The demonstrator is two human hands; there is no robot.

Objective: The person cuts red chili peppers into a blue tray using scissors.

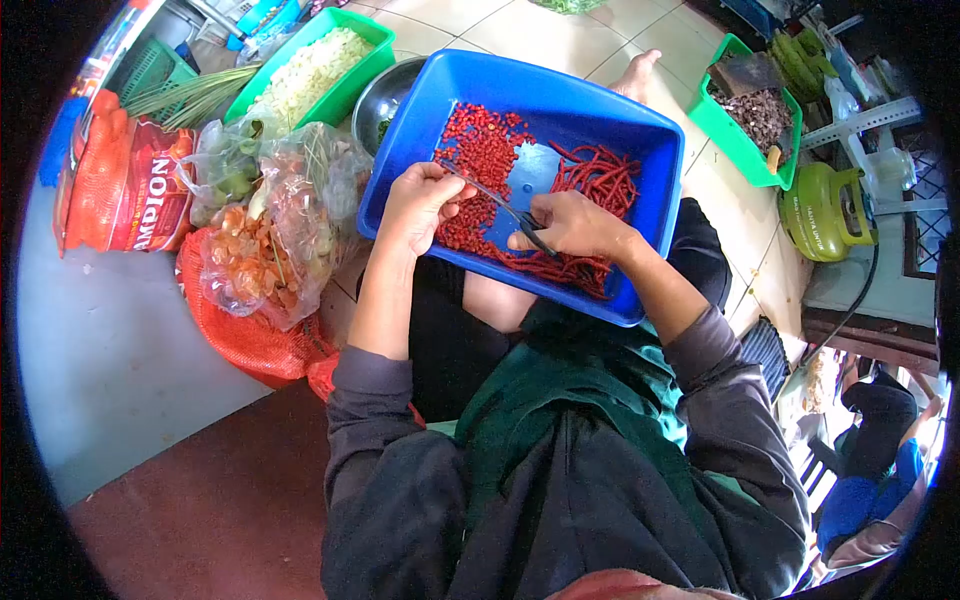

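A blue basin rests across my lap. Small cut red chili pieces lie in its left part, and long whole red chilies in its right part, with more along the near side. My right hand is closed round the handles of scissors, whose blades point up and left toward my left hand. Over the basin's left edge, my left hand is closed in a pinch near the blade tips; what its fingers hold is too small to make out.
Left of the basin are a metal bowl, a green tray of chopped pale vegetables, plastic bags of peelings and a red sack. At right stand another green tray and a green gas cylinder. Another person shows lower right.
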